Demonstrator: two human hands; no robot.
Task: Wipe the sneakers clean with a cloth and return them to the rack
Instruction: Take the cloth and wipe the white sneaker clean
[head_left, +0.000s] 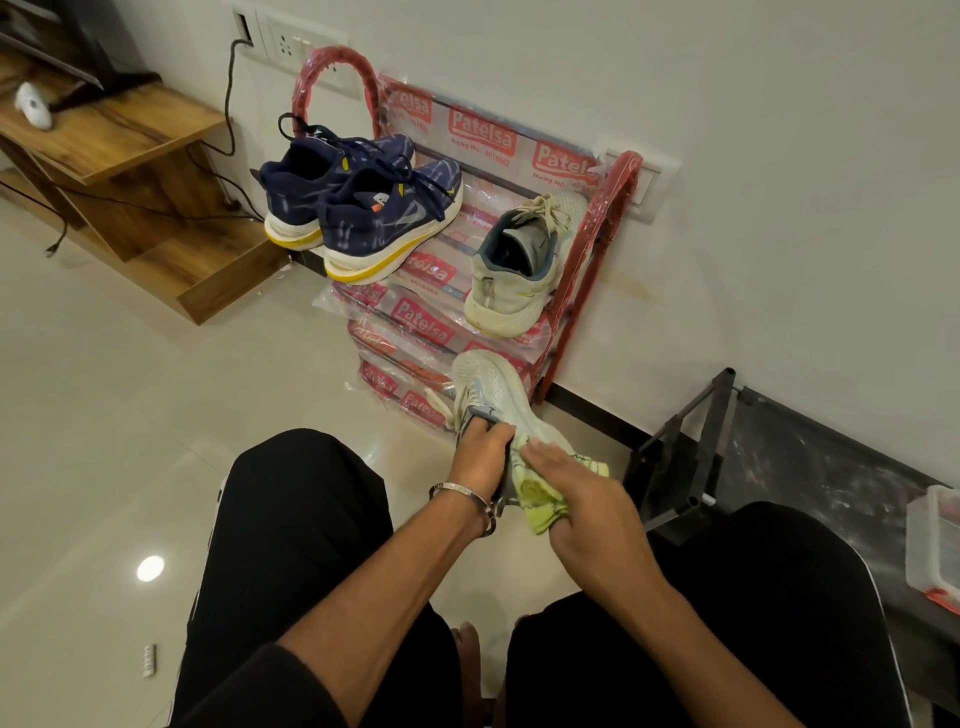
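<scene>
My left hand (480, 449) grips a white mesh sneaker (491, 387) at its collar, holding it above the floor with the toe pointing away from me. Against the sneaker's right side, my right hand (576, 496) presses a yellow-green cloth (543, 501), fingers curled round it. The matching white sneaker (519, 267) sits on the right of the red rack (597, 249), whose shelves are wrapped in printed plastic. Two navy sneakers with yellow-white soles (363, 208) stand on the rack's upper left.
A wooden TV unit (130, 156) with trailing cables stands at the left. A black metal frame (685, 457) leans by the wall at the right, near a plastic box (935, 545). My knees in black trousers fill the foreground over a glossy tiled floor (104, 415).
</scene>
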